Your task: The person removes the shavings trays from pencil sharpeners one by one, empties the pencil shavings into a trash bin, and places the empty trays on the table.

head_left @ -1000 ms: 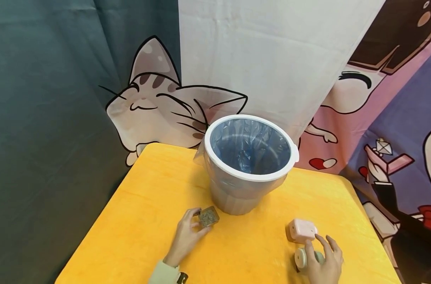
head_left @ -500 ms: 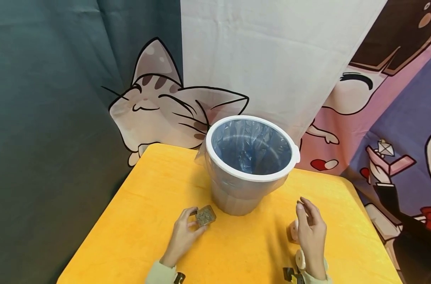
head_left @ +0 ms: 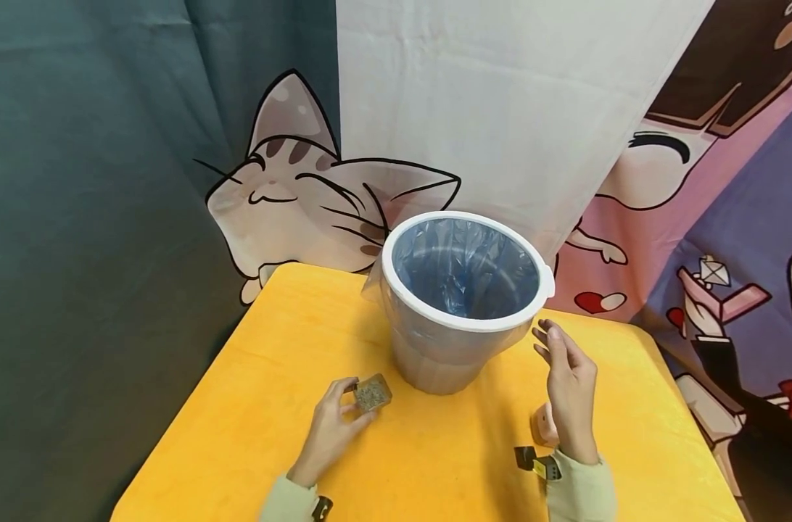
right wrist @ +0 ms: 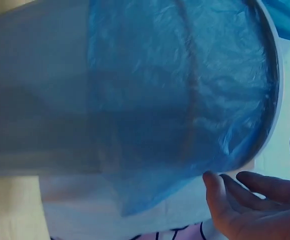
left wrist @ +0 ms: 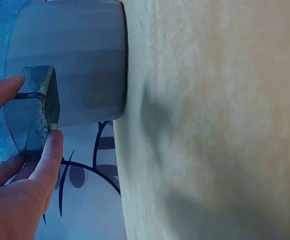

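The head view looks forward and down from above the counter [head_left: 252, 391]; the wrist views sit lower and closer (both rolled sideways), the right one nearest the bin [head_left: 435, 362], whose outer wall all three views share.

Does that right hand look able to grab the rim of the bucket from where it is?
Probably yes: the right hand looks empty, its fingertips appear close to the white rim of the bucket, and nothing seems to block the way.
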Tool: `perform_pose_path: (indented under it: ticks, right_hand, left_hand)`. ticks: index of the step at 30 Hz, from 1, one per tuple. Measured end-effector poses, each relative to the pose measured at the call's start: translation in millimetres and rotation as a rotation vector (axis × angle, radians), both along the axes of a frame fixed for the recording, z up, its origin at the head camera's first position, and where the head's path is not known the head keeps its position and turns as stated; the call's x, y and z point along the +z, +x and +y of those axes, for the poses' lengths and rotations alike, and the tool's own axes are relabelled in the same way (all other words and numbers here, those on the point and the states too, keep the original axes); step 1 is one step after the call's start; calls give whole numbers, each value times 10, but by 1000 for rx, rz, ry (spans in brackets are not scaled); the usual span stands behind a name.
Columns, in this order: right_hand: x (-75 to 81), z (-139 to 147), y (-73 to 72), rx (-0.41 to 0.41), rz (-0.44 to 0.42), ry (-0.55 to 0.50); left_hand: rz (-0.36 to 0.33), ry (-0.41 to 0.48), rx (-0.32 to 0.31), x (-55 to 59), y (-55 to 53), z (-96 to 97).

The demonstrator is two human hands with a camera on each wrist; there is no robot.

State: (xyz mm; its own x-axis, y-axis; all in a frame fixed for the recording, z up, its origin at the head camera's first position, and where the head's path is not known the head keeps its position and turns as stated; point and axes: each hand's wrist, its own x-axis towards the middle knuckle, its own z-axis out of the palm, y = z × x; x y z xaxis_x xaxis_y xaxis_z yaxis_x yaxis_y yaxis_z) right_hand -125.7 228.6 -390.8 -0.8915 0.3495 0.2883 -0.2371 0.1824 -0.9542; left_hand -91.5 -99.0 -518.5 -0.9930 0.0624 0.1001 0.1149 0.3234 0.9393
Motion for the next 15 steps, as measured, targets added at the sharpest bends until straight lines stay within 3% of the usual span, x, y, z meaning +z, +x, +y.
perform_pose_path:
  ticks: [6, 13, 15]
  right_hand:
    - [77, -58, -111, 39, -17, -49]
    - [149, -83, -197, 40, -138, -3]
    - [157, -93, -214, 32, -158, 0]
  left_hand:
    - [15, -4, 26, 88, -59, -46]
    - [31, -3, 42, 103, -107, -111]
    - [35, -9, 42, 197, -83, -112]
